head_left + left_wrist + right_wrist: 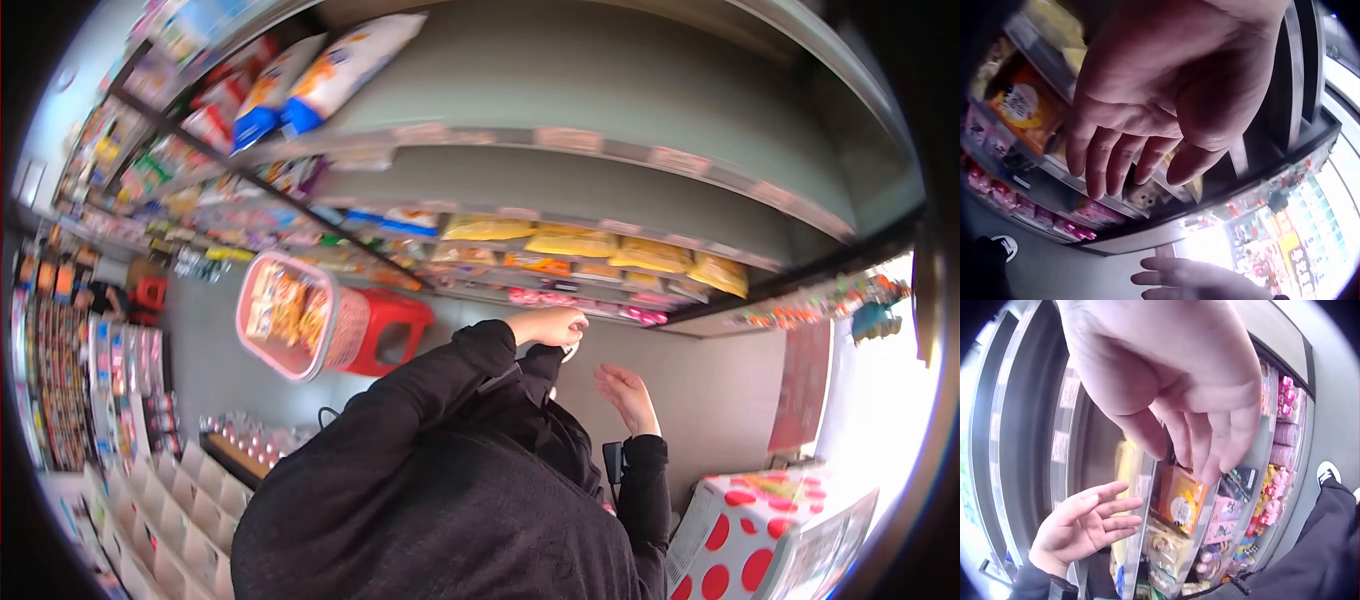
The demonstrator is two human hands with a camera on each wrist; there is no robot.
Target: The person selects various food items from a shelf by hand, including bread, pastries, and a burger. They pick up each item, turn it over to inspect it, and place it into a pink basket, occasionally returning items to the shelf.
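My left hand (548, 327) is held out in front of the lower shelves, and its wrist view shows the palm (1172, 81) with fingers loosely bent and nothing in them. My right hand (628, 398) hovers a little apart from it, fingers relaxed and also holding nothing. Behind the hands, yellow snack bags (570, 240) line a shelf. An orange packet (1182, 500) stands on a shelf below, past the right fingertips in the right wrist view. Pink packages (1007, 195) sit on the bottom shelf.
A pink basket (332, 330) of packaged snacks stands beside a red stool (400, 333) on the left. White and blue bags (345, 75) lean on the upper shelf (560, 80). At lower right is a red-dotted box (740, 535); a divided white rack (165, 510) stands lower left.
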